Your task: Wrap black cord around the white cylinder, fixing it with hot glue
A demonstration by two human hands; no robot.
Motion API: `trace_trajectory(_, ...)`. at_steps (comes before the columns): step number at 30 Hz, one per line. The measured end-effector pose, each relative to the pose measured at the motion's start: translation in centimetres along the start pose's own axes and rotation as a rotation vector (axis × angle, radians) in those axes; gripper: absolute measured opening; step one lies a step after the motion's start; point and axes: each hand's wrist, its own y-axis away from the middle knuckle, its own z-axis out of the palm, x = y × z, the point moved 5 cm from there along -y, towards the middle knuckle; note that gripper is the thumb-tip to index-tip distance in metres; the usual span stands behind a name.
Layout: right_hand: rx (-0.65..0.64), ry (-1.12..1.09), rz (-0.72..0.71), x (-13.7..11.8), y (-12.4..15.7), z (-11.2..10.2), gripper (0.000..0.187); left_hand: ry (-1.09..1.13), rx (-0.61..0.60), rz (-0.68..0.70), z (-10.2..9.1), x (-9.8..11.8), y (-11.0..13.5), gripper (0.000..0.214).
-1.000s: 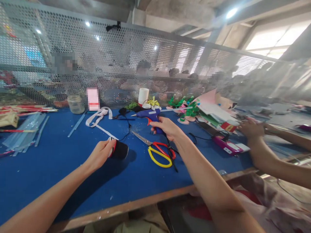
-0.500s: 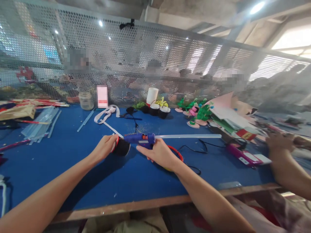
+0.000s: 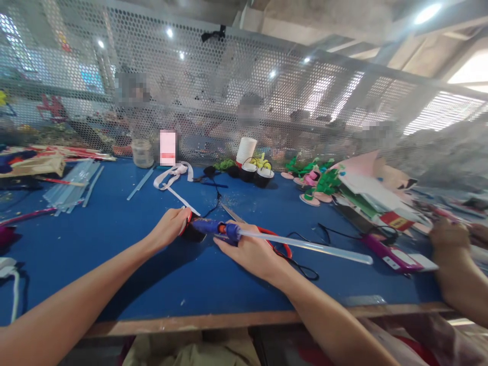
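Observation:
My left hand point(image 3: 170, 227) is closed around a small black round piece with a red rim point(image 3: 192, 234), held just above the blue table point(image 3: 114, 244). My right hand point(image 3: 247, 249) grips a blue hot glue gun point(image 3: 213, 227) with its nozzle pointed left, against the black piece. A long clear glue stick point(image 3: 308, 245) juts out of the gun's back toward the right. Red-and-yellow scissors point(image 3: 274, 239) lie partly hidden under my right hand, and the gun's black cord point(image 3: 305, 264) trails over the table.
A perforated metal screen point(image 3: 244, 101) closes the table's far side, with people behind it. Glue sticks point(image 3: 72, 185) lie at the left, white ribbon point(image 3: 171, 178) and small black pots point(image 3: 255, 173) at the back, foam flowers and paper point(image 3: 343, 188) at the right. Another person's hand point(image 3: 453, 249) works beside a purple phone point(image 3: 392, 249).
My right hand lifted the glue gun from the back of the table and brought it left and down, nozzle to the black piece in my left hand. The view has panned left.

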Motion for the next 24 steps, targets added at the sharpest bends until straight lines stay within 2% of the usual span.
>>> trace_trajectory(3,-0.021,0.015,-0.001,-0.24,0.04,-0.01,0.016,-0.006,0.016,-0.004,-0.04,0.14,0.12,0.028)
trace_trajectory(8,-0.130,-0.002,0.020,-0.63,0.21,0.29,0.013,-0.023,0.035,-0.013,-0.01,0.43,0.22,0.028)
trace_trajectory(12,-0.128,-0.002,0.023,-0.52,0.26,0.37,0.013,-0.039,0.043,-0.011,-0.02,0.36,0.15,0.029)
trace_trajectory(17,-0.052,0.009,0.006,-0.09,0.30,0.24,0.015,-0.041,0.032,0.002,-0.10,-0.16,-0.03,0.029)
trace_trajectory(24,-0.067,0.001,0.003,0.06,0.48,0.37,0.015,-0.043,0.030,0.000,-0.04,-0.01,0.02,0.030)
